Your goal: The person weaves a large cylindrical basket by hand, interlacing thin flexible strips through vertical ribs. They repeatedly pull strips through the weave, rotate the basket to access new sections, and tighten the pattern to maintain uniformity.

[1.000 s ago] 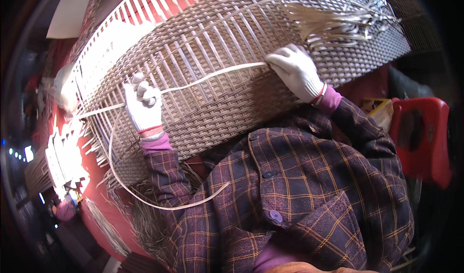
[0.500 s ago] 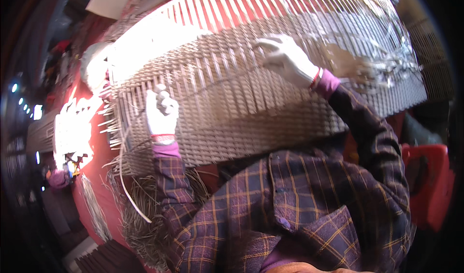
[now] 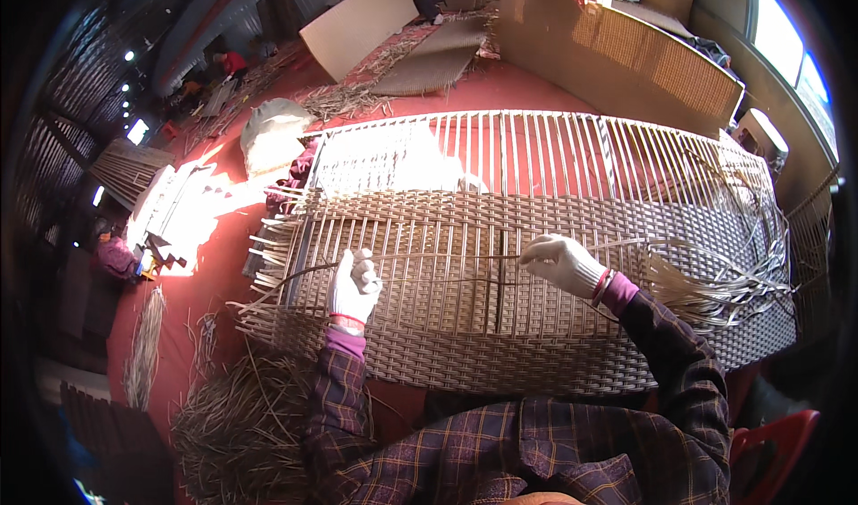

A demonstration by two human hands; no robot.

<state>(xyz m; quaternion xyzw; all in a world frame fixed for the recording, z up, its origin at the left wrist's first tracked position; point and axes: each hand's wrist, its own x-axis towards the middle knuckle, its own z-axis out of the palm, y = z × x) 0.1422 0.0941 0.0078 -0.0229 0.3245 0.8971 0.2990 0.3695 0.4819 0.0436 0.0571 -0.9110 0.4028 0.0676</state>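
Observation:
A large wicker panel [image 3: 572,353] lies in front of me, its woven brown bands crossing long rods. Over its partly open middle, my left hand [image 3: 355,283], in a white glove, is closed on a thin brown weaving strand [image 3: 429,256]. The strand runs rightward across the rods to my right hand [image 3: 565,265], also gloved, whose thumb and fingers are pinched together at it. Past the left fist, the strand's other end curves down to the panel's left edge. A bundle of loose flat strands [image 3: 715,283] rests on the panel right of my right hand.
Bare rods [image 3: 536,152] form the panel's far part, sunlit at left. Strand ends [image 3: 268,264] stick out along its left side. A heap of strands [image 3: 246,425] lies on the red floor near left, a red chair [image 3: 778,442] near right. Other people work beyond large panels [image 3: 617,58].
The view has tilted up, showing more of the room. My right hand's fingers, spread before, are now drawn together at the strand, which shows stretched between both hands.

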